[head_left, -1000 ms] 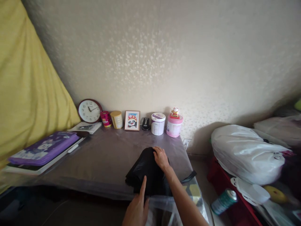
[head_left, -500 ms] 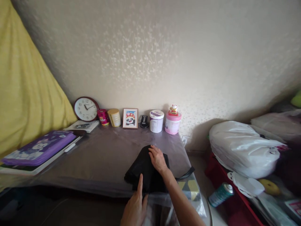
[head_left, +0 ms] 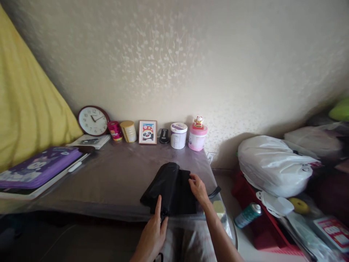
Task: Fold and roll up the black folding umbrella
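A folded black cloth item [head_left: 170, 189] lies at the near edge of the table, its left part a thick raised fold and its right part flatter. I cannot make out what kind of article it is. My left hand [head_left: 154, 229] is at its near edge, index finger stretched along the top, thumb apart, the other fingers hidden; it seems to grip that edge. With fingers curled, my right hand [head_left: 198, 187] pinches the right edge of the cloth. Beyond my right wrist a black strap [head_left: 215, 192] lies on the table.
Along the wall stand a clock [head_left: 93, 120], several canisters, a framed panda picture [head_left: 147, 132] and a lucky-cat figurine [head_left: 199, 122]. A purple folder [head_left: 38, 165] lies on the left. To the right, a red bin [head_left: 268, 231] has a white bag [head_left: 272, 163] and a spray can [head_left: 247, 215] beside it.
My right hand has moved from the top of the cloth to its right edge, its fingers now curled. The cloth's right part lies flatter and wider. My left hand stays at the near edge.
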Available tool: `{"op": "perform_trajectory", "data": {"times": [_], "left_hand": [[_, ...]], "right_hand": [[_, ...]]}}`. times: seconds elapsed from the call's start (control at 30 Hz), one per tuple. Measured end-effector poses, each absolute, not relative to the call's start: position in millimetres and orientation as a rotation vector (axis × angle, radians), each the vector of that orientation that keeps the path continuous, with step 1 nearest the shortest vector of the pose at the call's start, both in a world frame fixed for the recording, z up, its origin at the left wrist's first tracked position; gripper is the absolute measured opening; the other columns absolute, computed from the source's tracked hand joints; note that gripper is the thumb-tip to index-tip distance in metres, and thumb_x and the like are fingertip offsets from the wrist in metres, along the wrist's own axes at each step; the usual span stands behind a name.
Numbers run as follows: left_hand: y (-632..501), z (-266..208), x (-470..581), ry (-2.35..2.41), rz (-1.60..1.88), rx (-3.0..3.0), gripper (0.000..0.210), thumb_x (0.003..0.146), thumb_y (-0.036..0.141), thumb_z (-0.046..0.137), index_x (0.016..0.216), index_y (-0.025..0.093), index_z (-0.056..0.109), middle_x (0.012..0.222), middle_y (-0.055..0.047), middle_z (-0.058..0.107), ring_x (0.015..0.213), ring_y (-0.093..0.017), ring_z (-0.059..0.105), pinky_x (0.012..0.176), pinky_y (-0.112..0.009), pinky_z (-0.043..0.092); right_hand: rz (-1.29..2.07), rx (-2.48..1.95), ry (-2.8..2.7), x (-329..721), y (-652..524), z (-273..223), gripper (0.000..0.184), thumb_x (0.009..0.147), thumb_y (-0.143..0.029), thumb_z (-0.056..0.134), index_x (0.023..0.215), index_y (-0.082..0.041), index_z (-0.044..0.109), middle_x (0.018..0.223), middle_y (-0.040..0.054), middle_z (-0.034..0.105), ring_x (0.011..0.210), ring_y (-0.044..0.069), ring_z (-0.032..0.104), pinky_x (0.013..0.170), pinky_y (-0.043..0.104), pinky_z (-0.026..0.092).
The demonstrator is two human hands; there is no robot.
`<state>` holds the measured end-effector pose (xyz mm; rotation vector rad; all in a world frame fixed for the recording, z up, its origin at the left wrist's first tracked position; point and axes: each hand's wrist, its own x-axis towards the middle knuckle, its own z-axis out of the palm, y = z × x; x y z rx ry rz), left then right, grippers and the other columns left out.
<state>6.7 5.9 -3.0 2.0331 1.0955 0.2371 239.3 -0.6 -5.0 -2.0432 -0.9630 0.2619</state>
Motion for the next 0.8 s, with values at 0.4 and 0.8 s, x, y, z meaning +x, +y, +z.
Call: {"op": "perform_trajectory", "data": {"times": [0.4,0.8], "left_hand": [[5,-6,3,1.041,0.33,1.955,0.063,0.092,0.024,0.032,0.144,0.018,-0.003,0.137,-0.015,0.045,0.118,-0.018,0.052,0.093,-0.026,0.039],[7,-4,1,1.038,0.445,1.849,0.066,0.089,0.033,0.041,0.144,0.019,0.008,0.118,-0.012,0.062,0.099,-0.02,0.064,0.084,-0.028,0.045]], "right_hand": [[0.396,-1.875,-0.86,236,-3,3,0.037,0.076,-0.032,0.051,0.109,-0.015,0.057,0.082,0.0056,0.069,0.08,0.021,0.063,0.077,0.033,0.045],[0.793,-1.677,-0.84,218,4,25,0.037,0.074,-0.033,0.056,0.108,-0.017,0.058,0.067,-0.0028,0.057,0.059,0.011,0.055,0.046,0.02,0.047]]}}
